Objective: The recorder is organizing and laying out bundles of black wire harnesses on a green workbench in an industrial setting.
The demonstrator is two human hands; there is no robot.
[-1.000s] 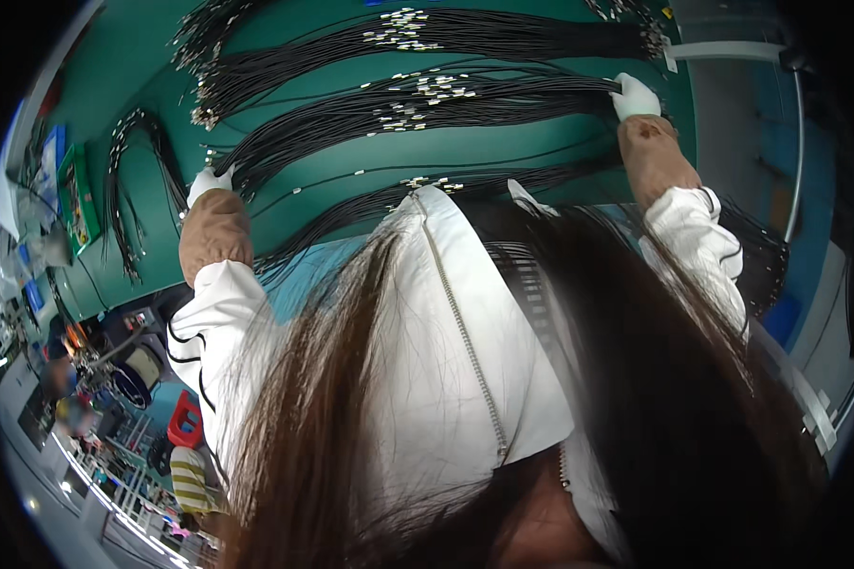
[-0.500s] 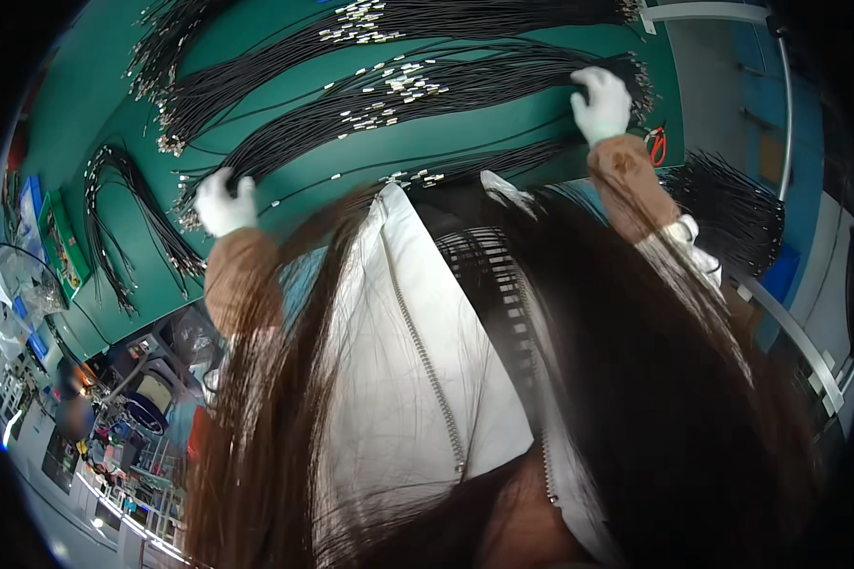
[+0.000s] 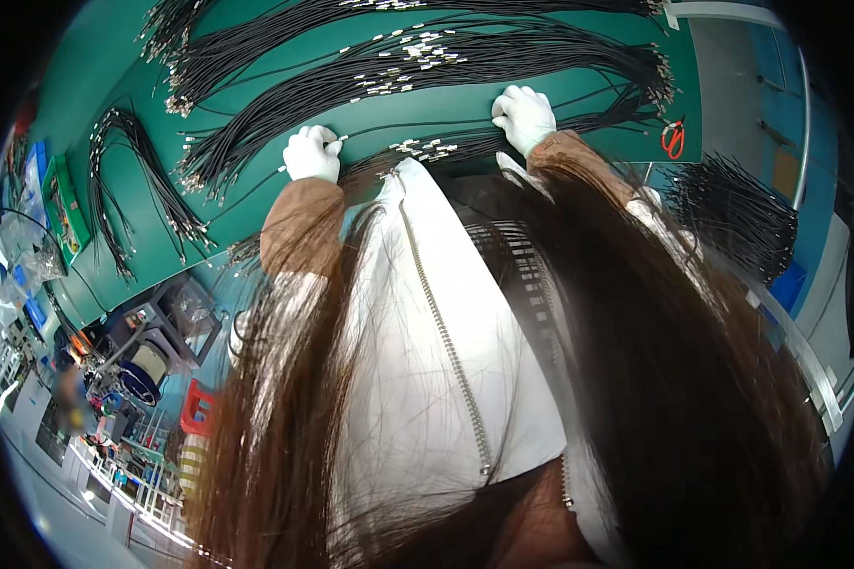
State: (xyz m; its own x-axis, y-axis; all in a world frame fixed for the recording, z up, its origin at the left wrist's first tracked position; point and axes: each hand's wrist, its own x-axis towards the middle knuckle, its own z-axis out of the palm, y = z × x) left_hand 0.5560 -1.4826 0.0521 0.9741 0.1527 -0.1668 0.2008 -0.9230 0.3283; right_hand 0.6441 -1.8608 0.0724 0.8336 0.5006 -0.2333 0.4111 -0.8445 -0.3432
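A single black cable [image 3: 417, 124] with small white tags runs across the green table between my two white-gloved hands. My left hand [image 3: 313, 155] is closed, thumb and forefinger pinched on this cable beside one of its tags. To the right, the curled fingers of my right hand [image 3: 525, 119] close on the same cable; their tips are partly hidden. Nearer to me lies a thin bundle of black cables [image 3: 474, 152], its tags showing between my hands and part of it hidden by my clothing and hair. Beyond my hands stretches a thick bundle of black cables [image 3: 304, 102].
Another cable bundle [image 3: 256, 45] lies farther back. A bent bunch of cables [image 3: 152, 161] rests at the left, near a green tray [image 3: 64, 209]. Red-handled scissors [image 3: 673, 140] lie by the right table edge. More cables [image 3: 735, 213] hang beyond that edge.
Both hands have come down from the thick bundle and moved inward, toward each other. Their spread fingers have closed on the single cable. The view has shifted slightly.
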